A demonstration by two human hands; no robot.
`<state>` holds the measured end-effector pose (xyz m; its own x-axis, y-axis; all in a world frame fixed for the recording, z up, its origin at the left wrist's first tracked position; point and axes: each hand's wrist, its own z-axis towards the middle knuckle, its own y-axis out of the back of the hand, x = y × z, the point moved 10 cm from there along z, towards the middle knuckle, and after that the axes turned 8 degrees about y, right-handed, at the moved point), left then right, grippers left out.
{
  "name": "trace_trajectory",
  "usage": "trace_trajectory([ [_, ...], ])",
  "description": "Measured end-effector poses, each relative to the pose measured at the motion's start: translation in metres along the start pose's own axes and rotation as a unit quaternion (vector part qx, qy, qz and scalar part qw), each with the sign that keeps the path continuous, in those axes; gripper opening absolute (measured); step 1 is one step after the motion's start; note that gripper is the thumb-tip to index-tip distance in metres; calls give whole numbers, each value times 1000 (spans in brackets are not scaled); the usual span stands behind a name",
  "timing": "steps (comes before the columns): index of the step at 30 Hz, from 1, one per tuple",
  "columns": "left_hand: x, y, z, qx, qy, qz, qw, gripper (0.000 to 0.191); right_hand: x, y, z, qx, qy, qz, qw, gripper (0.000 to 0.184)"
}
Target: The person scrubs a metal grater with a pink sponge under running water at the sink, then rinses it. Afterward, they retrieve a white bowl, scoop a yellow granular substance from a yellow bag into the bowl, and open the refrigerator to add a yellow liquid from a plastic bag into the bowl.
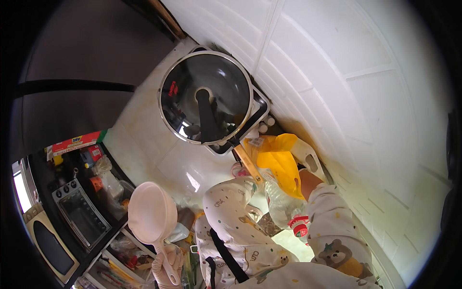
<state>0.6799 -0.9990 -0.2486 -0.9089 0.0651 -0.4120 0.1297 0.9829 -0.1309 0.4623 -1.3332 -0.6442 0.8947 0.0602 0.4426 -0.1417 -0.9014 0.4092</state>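
Note:
My left hand [169,263], in a pale glove, grips the handle of a pink plastic ladle [148,213] at the lower left. The ladle's round bowl faces up and looks empty. My right hand is hidden behind a yellow plastic bag [279,164] at the right; only the bare wrist below the bear-patterned sleeve shows. A large clear plastic bottle [283,206] with a red cap and red carrying handle lies beside that wrist. Ahead, a dark pan with a wooden handle [247,162] stands on a cooker, covered by a glass lid [187,76] with a black upright handle.
White tiled wall [306,54] rises at the right. A toaster oven [83,213] and a cream-coloured appliance [52,245] stand at the left, by shelves of bagged goods. A red box [75,143] lies near the dark cabinet. My bent, patterned-trousered leg [231,209] is in front.

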Motion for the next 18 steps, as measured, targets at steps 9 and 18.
trace_trajectory([
  [9, 8, 13, 5, -41, 9, 27, 999, 31, 45, -25, 23, -10, 53, -22, 998, 23],
  [18, 16, 29, -2, -137, 27, 4, 990, 30, 7, -6, 29, -1, 36, -79, 996, 24],
])
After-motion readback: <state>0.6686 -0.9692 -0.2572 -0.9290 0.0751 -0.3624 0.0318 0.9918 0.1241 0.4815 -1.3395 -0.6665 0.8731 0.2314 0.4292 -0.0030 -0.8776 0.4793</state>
